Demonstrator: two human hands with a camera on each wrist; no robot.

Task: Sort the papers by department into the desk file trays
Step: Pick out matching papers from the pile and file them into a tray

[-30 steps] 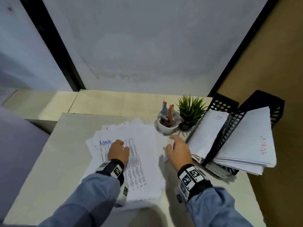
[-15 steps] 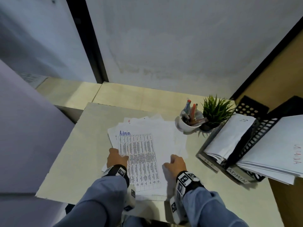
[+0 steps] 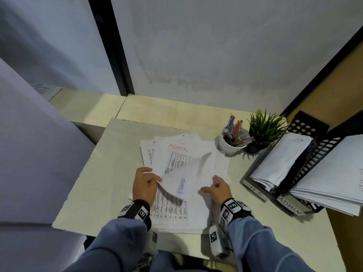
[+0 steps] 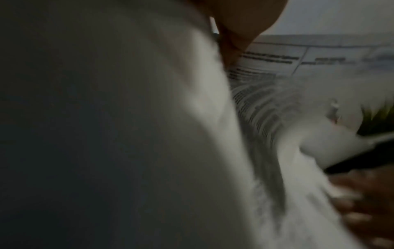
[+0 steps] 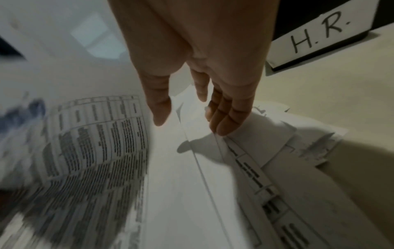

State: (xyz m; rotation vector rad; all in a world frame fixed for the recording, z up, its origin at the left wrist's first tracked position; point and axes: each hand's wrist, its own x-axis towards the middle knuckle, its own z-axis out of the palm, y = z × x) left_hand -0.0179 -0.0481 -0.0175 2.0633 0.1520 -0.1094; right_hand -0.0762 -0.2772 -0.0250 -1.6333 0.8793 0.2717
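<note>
Head view, centre of frame: loose pile of papers (image 3: 188, 154) fanned on the pale counter (image 3: 102, 173). Sheet exposed on the pile carries "ADMIN" in red above a printed table.

Left hand (image 3: 145, 186), lower centre-left: grip pinching the near-left corner of one lifted sheet (image 3: 182, 179). The sheet is curled up and over toward the right, blurred, blue writing showing through its back. Left wrist view is mostly dark and blurred; it shows only pale paper, lines of print, and a fingertip at the upper edge.

Right hand (image 3: 218, 188), lower centre-right: fingers (image 5: 224, 118) straight and relaxed, slightly spread, holding nothing. In the right wrist view the fingertips reach the right-hand edge of the pile; the curled sheet rises at the left of that frame.

Right of frame, head view: two black mesh file trays side by side, tilted. The nearer-centre HR tray (image 3: 255, 190) has a label reading "H.R." (image 5: 319, 38) and holds a stack of white sheets. The ADMIN tray (image 3: 288, 206), further right, holds a thicker stack, red lettering on the top sheet.

Upper right of the pile: white cup of pens (image 3: 232, 141), with a small green potted plant (image 3: 264, 128) just beside it, both against the trays' far end.
</note>
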